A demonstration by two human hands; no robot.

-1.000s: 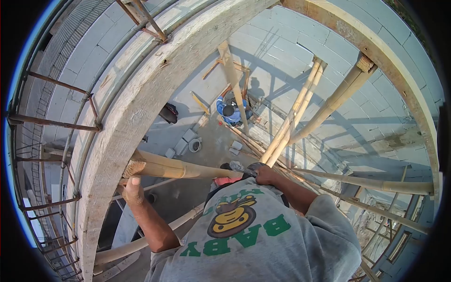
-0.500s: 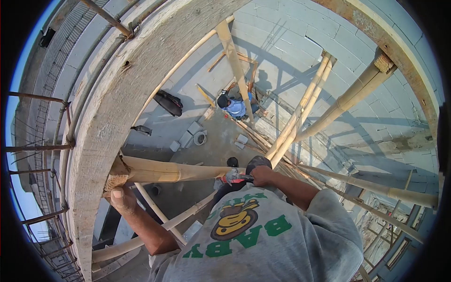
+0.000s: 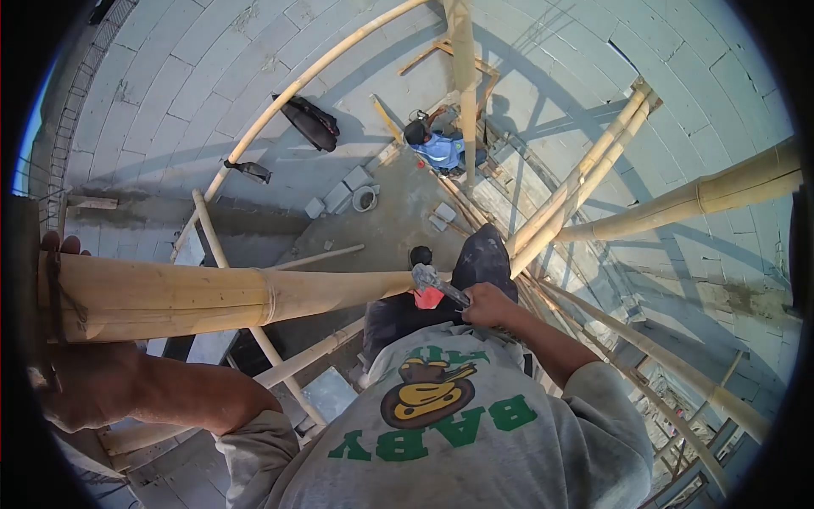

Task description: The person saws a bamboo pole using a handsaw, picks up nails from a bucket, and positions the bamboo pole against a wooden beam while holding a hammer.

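Note:
My left hand (image 3: 85, 386) is at the far left, wrapped round the end of a thick bamboo pole (image 3: 186, 293). Its fingertips show above the pole and its palm lies below; dark wire circles the pole there. In front of my grey shirt, my right hand (image 3: 487, 305) is closed on the handle of what looks like a hammer (image 3: 439, 284). The hammer's grey, dirty head points left, close to the pole's right end. My dark-trousered knee (image 3: 485, 263) is just beyond that hand.
A paired bamboo prop (image 3: 585, 174) and another thick pole (image 3: 704, 195) slant at the right. Far below, a person in blue (image 3: 441, 148) crouches by the block wall. A bucket (image 3: 365, 198) and pale blocks (image 3: 337, 197) stand on the floor; a dark jacket (image 3: 309, 123) hangs upper left.
My view has swung left and closer to the thick pole, so the concrete beam has mostly left the picture. My left hand has shifted round the pole's end; my right hand keeps the hammer.

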